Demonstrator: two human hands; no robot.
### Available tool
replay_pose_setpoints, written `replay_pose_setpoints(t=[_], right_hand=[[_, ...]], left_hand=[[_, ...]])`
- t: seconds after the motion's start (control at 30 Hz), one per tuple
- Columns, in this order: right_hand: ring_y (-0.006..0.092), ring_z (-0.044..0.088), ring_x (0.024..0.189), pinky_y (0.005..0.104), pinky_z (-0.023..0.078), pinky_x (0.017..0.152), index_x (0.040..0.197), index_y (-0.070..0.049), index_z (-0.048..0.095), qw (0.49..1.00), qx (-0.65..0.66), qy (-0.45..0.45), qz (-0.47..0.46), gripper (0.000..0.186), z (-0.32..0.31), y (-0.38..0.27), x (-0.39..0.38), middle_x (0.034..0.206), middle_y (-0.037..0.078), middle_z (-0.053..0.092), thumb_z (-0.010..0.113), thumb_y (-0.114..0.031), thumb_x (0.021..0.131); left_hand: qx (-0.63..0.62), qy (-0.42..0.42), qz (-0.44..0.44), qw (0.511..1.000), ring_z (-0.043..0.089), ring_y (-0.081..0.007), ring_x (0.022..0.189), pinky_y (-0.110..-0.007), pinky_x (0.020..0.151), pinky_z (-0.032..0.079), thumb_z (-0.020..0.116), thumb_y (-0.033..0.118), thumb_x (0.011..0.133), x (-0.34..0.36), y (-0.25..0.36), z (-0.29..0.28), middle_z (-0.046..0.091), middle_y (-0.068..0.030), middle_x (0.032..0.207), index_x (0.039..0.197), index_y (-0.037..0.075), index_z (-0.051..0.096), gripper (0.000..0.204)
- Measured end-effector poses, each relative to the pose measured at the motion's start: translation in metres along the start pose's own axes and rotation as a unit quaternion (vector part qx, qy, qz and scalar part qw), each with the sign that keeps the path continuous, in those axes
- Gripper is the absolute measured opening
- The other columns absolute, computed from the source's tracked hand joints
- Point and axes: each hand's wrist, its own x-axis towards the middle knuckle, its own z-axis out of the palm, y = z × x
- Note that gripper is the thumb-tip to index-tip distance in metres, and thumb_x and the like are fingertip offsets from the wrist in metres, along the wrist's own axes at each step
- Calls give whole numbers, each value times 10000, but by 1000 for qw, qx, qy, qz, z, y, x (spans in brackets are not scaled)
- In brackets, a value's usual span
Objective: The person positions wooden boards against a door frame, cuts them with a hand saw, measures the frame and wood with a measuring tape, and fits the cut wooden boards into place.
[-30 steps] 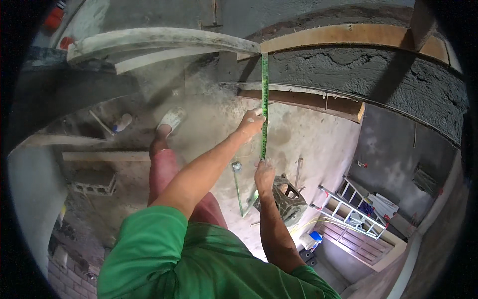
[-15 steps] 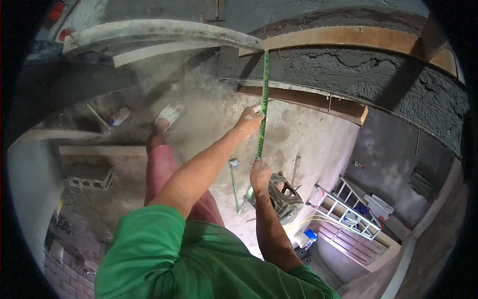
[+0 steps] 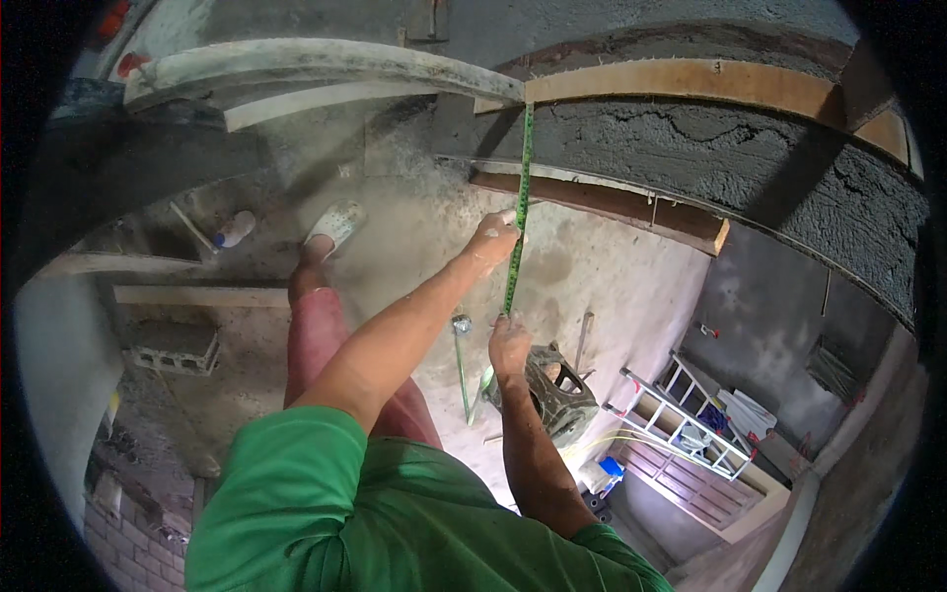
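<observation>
Showing dark marks, the narrow green tape (image 3: 526, 158) is gripped by the left hand (image 3: 495, 242) and right hand (image 3: 509, 345).

Dim bowed edges, brighter floor (image 3: 552, 296)

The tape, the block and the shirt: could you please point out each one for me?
Tape (image 3: 524, 178): head view, on the upper stretch of its green strip.
Block (image 3: 176, 338): head view, on its flat top.
Shirt (image 3: 419, 518): head view, on its back.
</observation>
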Motion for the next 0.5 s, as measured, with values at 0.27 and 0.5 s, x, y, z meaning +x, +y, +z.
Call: replay_pose_setpoints(t=[0.27,0.5], right_hand=[[508,633,855,558,488,766,1027,-2,645,998,-36,-52,7,320,0,15,-11,881,308,657,486,-273,966],[451,624,893,504,489,728,952,-9,650,964,-147,-80,-207,253,-35,112,-77,918,259,655,506,-216,979]], left_hand=[[44,-7,-14,999,578,-140,742,-310,647,492,593,108,931,-23,-6,-12,619,-30,840,1114,18,626,206],[50,-93,-162,981,591,-129,818,-320,671,498,644,193,955,-150,-32,-49,666,-50,995,1320,48,557,402]])
